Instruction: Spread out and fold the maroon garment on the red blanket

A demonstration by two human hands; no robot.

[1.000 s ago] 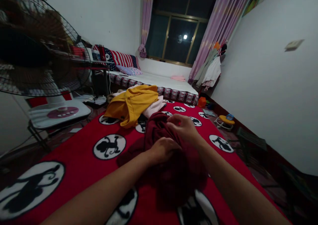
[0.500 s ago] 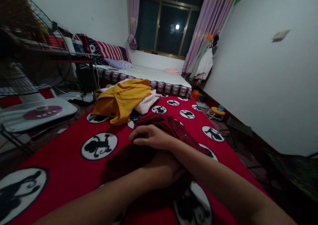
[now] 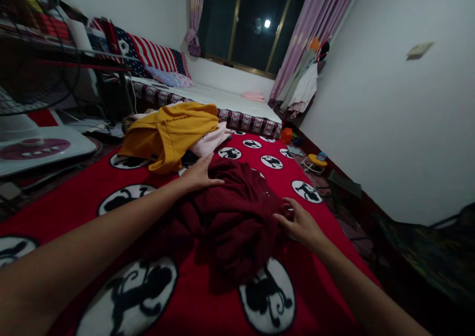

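Observation:
A dark red garment (image 3: 237, 212) lies crumpled in the middle of the red blanket (image 3: 111, 242), which has round white patches with black figures. My left hand (image 3: 201, 174) is at the garment's far left edge, thumb and fingers apart, touching or just over the cloth. On the other side, my right hand (image 3: 299, 223) is beside the garment's right edge, with its thumb apart from slightly curled fingers. Neither hand visibly grips the cloth. Beyond the left hand is a heap with a yellow garment (image 3: 174, 128) on top and a pale pink one (image 3: 211, 140) under it.
A fan (image 3: 33, 69) and its white base (image 3: 44, 148) stand at the left, near a cluttered table. A bed (image 3: 222, 96) is under the window. Along the right wall are a yellow-topped stool (image 3: 316, 159), a dark folding stool (image 3: 345, 185) and hanging clothes (image 3: 304, 93).
My hands were crossed over the dark red garment. They have uncrossed and spread to its two sides, and more of the garment now shows. The view has shifted slightly.

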